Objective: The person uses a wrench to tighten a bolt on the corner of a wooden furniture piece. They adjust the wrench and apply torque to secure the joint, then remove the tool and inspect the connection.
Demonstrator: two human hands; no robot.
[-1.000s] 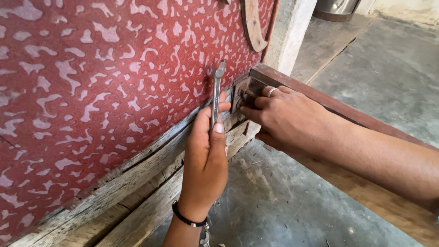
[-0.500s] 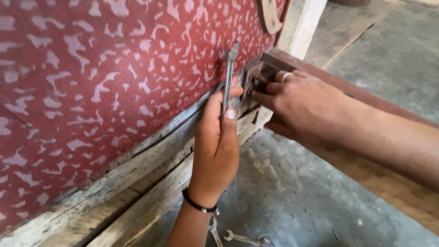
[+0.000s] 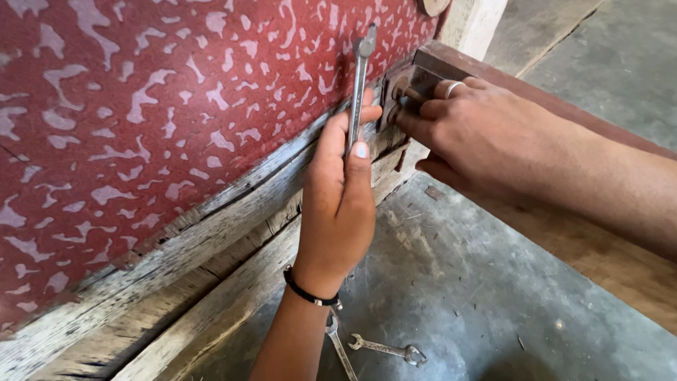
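Two hands are working close together at one spot. The left hand (image 3: 338, 190) is holding a thin metal wrench (image 3: 360, 88) upright, with the thumb pressing along it, and the top end of the wrench is resting against the red speckled panel (image 3: 141, 106). The right hand (image 3: 486, 137), with a ring on one finger, is curling its fingers around a small metal bolt (image 3: 403, 90) that is sticking out of a dark metal bracket (image 3: 423, 74) on a brown wooden beam (image 3: 606, 240). It looks like the bolt is being turned or steadied by fingers, while the wrench is waiting just beside it. The next move is calling for the wrench head to be brought down onto the bolt and fitted well, so it is not slipping. Under the panel, rough grey wooden planks (image 3: 176, 282) are running along. Down on the concrete floor (image 3: 479, 303), two more wrenches (image 3: 384, 349) are lying near the left wrist.
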